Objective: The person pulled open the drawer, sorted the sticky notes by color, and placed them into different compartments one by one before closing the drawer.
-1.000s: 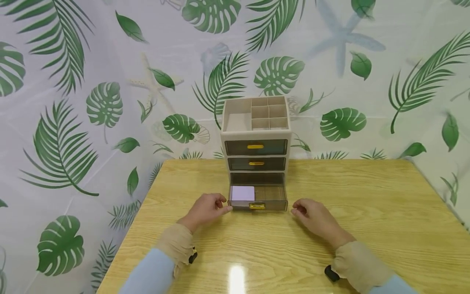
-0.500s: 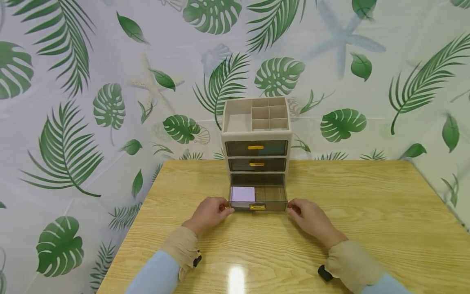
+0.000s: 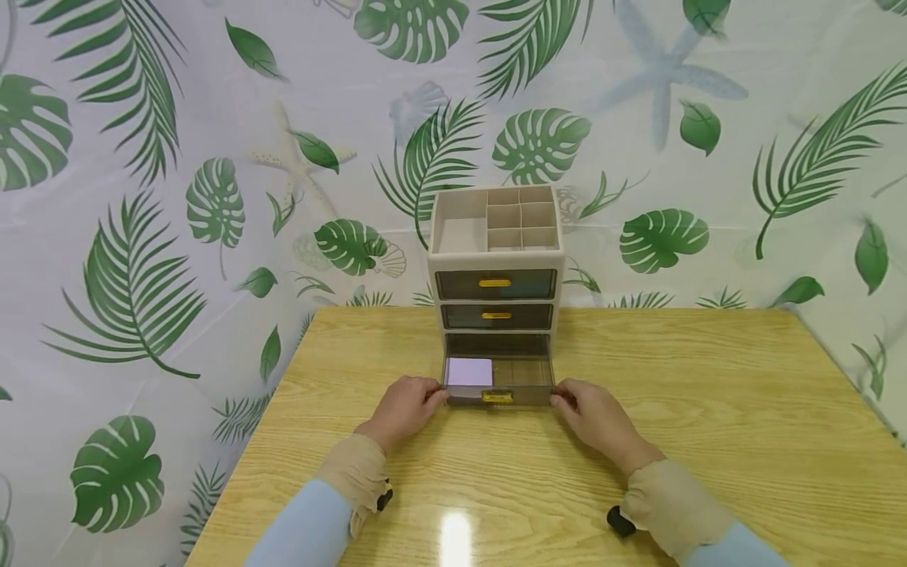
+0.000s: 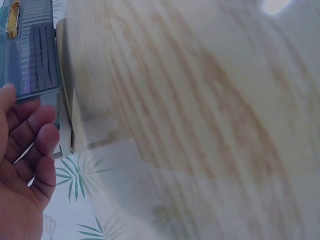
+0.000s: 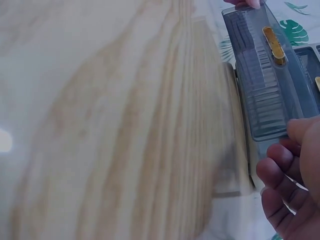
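- Bottom drawer (image 3: 498, 383) of the desktop organizer (image 3: 495, 260) is pulled out toward me and sits directly ahead, between my two hands.
- My left hand (image 3: 404, 409) is at the drawer's left front corner, fingers curled, fingertips against the corner edge. Looks like contact more than a wrap; from the left wrist view the fingers (image 4: 35, 135) are loosely bent beside the smoky plastic front, with nothing enclosed.
- My right hand (image 3: 595, 415) mirrors it at the right front corner, fingers bent, tips touching the drawer end. The right wrist view shows the fingers (image 5: 280, 175) just beside the front panel, not closed around it.
- The drawer's long axis runs left to right across me, from one hand to the other; its slide direction is straight away from me into the cabinet.
- Both hands are about equally near, one per end, so any push would be symmetric about the yellow handle (image 3: 497, 397), which sits midway between them and which neither hand touches.
- A lilac note pad (image 3: 470, 372) lies inside the drawer, in the left half, just beyond my left fingertips.
- The two upper drawers are shut, above and beyond my hands.
- Everything stands on the wooden table (image 3: 708, 409); my wrists rest low over it, nearer me than the drawer.
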`<state>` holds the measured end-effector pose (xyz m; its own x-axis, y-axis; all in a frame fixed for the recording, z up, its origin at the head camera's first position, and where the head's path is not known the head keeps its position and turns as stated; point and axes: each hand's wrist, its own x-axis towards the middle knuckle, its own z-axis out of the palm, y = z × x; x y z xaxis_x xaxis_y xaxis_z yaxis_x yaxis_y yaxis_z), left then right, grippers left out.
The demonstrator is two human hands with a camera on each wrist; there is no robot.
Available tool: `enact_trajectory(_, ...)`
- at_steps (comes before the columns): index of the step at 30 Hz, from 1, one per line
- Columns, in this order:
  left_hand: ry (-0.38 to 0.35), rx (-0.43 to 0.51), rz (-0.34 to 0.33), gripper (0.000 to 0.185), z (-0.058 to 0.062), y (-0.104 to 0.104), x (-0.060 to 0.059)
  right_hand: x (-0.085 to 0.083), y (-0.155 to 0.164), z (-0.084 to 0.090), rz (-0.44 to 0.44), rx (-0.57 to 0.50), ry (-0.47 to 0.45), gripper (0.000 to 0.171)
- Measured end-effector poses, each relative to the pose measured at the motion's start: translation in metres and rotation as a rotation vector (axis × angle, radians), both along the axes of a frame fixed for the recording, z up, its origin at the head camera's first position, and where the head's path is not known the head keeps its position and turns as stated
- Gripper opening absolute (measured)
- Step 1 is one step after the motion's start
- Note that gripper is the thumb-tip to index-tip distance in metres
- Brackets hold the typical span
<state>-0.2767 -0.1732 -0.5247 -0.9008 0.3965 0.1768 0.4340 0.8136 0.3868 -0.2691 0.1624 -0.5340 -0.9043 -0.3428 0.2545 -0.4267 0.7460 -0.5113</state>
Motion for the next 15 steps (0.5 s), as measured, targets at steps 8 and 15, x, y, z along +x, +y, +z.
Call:
enact_trajectory(8,-0.007,-0.015,0.03,0.032,0.009,0.004,-0.003,-0.004,0.0,0.003,-0.011,0.001,-0.007,0.009)
enact_trajectory(15,-0.031,0.004,0.039,0.031,0.014,0.005,-0.007,-0.009,0.001,0.004,-0.009,0.011,-0.047,0.012)
